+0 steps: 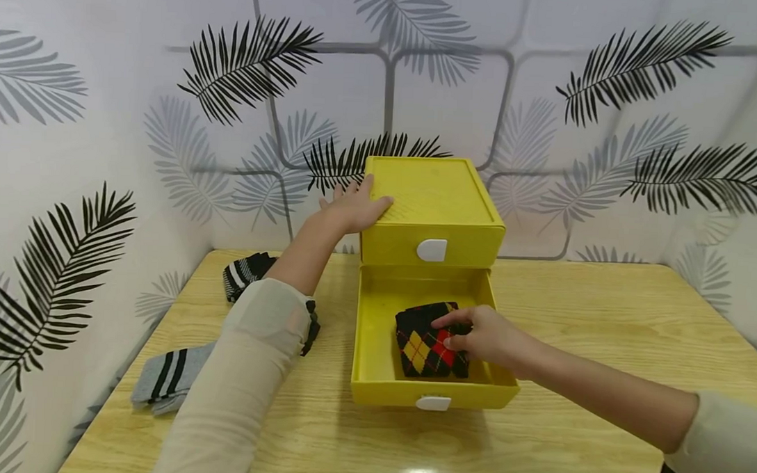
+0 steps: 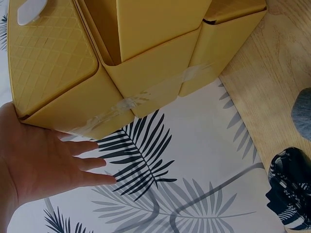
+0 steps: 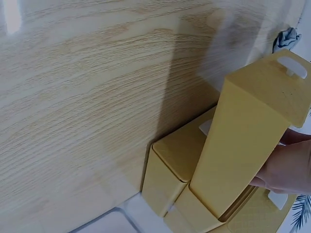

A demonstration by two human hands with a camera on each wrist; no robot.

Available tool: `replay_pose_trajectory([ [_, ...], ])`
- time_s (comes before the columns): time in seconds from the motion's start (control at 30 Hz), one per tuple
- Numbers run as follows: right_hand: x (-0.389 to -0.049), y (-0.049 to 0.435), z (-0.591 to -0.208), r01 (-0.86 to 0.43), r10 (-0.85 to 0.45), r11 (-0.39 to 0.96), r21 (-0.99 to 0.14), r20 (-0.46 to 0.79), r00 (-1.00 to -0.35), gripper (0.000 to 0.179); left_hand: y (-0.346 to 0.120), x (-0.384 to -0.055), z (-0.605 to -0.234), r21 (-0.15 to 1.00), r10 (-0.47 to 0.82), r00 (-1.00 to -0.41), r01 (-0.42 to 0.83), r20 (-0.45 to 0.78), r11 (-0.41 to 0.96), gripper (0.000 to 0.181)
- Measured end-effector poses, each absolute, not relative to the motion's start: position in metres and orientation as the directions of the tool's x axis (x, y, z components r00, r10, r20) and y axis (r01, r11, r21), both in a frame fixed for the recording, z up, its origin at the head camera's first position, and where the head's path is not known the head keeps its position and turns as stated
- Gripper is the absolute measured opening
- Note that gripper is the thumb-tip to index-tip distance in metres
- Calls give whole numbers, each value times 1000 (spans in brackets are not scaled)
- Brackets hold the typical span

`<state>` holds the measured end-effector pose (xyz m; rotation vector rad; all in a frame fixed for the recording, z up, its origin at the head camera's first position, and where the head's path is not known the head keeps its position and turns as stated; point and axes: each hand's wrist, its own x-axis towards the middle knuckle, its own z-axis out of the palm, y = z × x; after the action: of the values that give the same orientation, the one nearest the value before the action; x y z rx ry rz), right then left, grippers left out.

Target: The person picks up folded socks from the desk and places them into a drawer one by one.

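Note:
A yellow drawer unit [image 1: 433, 190] stands on the table with its middle drawer [image 1: 375, 334] pulled out. Inside that drawer lies a folded pair of argyle socks [image 1: 417, 349], black with red and yellow diamonds. My right hand [image 1: 490, 334] reaches over the drawer's right side, index finger and thumb apart and touching the socks; the drawer wall hides most of this hand [image 3: 289, 167] in the right wrist view. My left hand [image 1: 351, 209] rests on the unit's top left edge, fingers straight; the left wrist view shows the same hand [image 2: 43, 165] against the yellow side.
Grey socks with black stripes [image 1: 170, 377] lie on the table at left. Behind them are black-and-white patterned socks [image 1: 246, 270], and a dark item [image 1: 311, 328] is mostly hidden by my left forearm. A leaf-patterned wall covering [image 1: 439, 106] stands close behind the unit.

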<state>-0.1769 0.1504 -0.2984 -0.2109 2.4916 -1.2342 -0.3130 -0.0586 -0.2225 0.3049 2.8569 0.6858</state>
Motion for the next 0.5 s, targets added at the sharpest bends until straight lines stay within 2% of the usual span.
replay_pose_trajectory([
  [0.27, -174, 152, -301, 42, -268, 612, -790, -257, -929, 35, -58, -315, -224, 459, 240, -962, 156, -131, 875, 68],
  [0.5, -174, 155, -300, 156, -277, 513, -844, -335, -901, 37, -58, -313, -223, 456, 241, -963, 161, -124, 875, 67],
])
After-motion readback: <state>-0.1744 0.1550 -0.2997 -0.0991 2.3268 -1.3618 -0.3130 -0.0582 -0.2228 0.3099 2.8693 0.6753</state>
